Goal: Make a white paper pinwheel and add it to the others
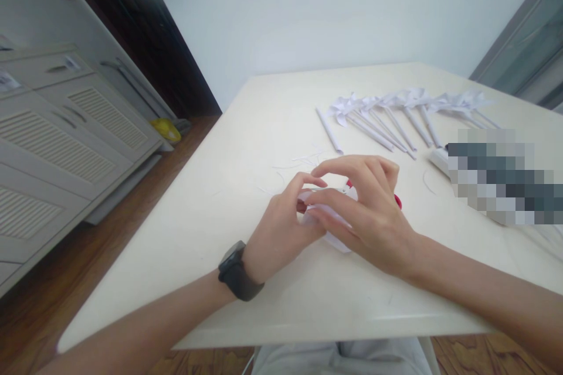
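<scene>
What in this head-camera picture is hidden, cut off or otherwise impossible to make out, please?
- White paper piece: mostly covered by the left hand and right hand, shape unclear.
- Red item: only slivers show behind the right hand.
- Thing at the table's right edge: pixelated.
- Paper pinwheels: too small for detail.

Left hand [285, 220] and right hand [365, 214] meet, fingers pinched.

paper piece [338, 237] mostly hidden, perhaps folded

no readable text, labels on the drawers [70, 62] too blurred to read
</scene>
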Demonstrator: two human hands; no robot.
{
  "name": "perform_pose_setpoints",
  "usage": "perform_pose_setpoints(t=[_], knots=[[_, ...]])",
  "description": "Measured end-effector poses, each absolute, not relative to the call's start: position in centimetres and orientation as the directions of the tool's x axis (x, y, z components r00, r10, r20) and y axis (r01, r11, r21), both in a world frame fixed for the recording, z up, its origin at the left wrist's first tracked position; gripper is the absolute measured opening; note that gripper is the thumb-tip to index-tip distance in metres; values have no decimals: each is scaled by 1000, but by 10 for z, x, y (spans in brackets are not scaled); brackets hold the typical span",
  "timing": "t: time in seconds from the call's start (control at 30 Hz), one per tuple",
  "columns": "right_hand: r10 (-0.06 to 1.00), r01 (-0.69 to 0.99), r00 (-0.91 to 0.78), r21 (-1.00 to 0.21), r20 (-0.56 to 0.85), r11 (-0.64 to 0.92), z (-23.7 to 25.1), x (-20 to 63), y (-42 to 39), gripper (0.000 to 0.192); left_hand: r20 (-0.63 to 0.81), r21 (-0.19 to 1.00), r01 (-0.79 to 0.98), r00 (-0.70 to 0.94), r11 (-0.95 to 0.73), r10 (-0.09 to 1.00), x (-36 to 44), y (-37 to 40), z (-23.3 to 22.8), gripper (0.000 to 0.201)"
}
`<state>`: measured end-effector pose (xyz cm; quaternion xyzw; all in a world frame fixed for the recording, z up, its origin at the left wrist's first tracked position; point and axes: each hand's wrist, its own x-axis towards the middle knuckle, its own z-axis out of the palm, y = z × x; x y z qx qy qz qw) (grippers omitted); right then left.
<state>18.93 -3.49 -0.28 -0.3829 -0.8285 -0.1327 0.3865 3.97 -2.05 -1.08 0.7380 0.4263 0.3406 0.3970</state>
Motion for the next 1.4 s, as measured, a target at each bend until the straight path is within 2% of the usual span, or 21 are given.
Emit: perform_pose_setpoints(t=[0.23,0.37,0.5,0.73,1.1,1.2,1.4], knots=[[500,757,-395,-35,771,652,-2,194,-36,17,135,916,305,377,-261,916,37,-17,-8,35],[515,760,-383,-56,767,648,-3,194,-37,18,150,926,280,344,-253,927,36,-17,-7,34],[558,751,-345,-135,755,646,-3,191,-37,10,176,942,226,303,-250,937,37,-18,-6,33],[693,672,-303,-369,654,642,2,191,-37,7,239,941,172,266,-290,934,35,-17,-8,36],[786,546,-307,-577,536,607,7,189,-43,7,349,916,128,215,-381,912,34,-16,-10,38],[799,530,-296,-606,524,593,8,188,-44,7,398,898,119,184,-423,899,35,-17,-9,40],[805,589,-245,-576,540,567,8,188,-46,10,413,897,103,156,-430,897,35,-18,-9,42]])
